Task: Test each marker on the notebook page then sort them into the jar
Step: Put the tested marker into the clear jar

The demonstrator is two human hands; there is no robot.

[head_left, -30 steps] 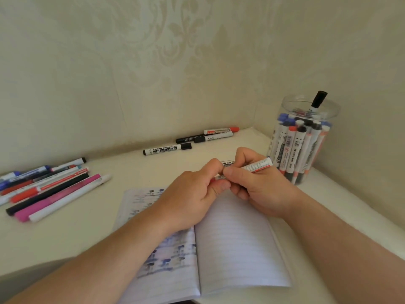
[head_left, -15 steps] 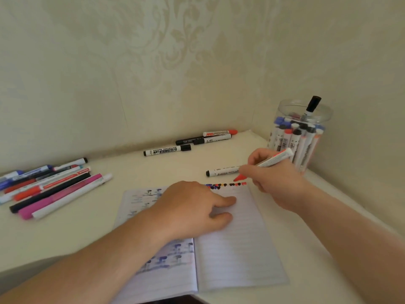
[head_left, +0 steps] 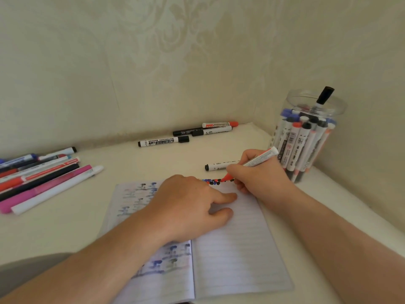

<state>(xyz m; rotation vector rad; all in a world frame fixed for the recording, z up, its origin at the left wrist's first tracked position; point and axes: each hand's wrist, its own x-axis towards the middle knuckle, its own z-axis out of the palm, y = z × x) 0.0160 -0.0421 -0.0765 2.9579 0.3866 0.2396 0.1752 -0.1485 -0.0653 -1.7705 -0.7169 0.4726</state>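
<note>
An open lined notebook point(head_left: 236, 255) lies on the white table. My right hand point(head_left: 260, 178) grips an uncapped red marker point(head_left: 258, 160), its red tip touching the top edge of the right page beside a row of coloured dots point(head_left: 215, 181). My left hand point(head_left: 188, 207) rests flat on the notebook over the fold, fingers relaxed; whether it holds the cap I cannot tell. A clear plastic jar point(head_left: 306, 137) with several markers stands at the right, near the wall corner.
Several markers and pens point(head_left: 41, 178) lie in a bunch at the left. Three more markers point(head_left: 206, 130) and a black whiteboard marker point(head_left: 163, 141) lie by the back wall. One black-tipped marker point(head_left: 217, 166) lies behind my right hand. Walls close in behind and to the right.
My hands parted after pulling the marker open. The left hand dropped flat onto the notebook. The right hand turned the marker tip-down and brought it to the top of the right page.
</note>
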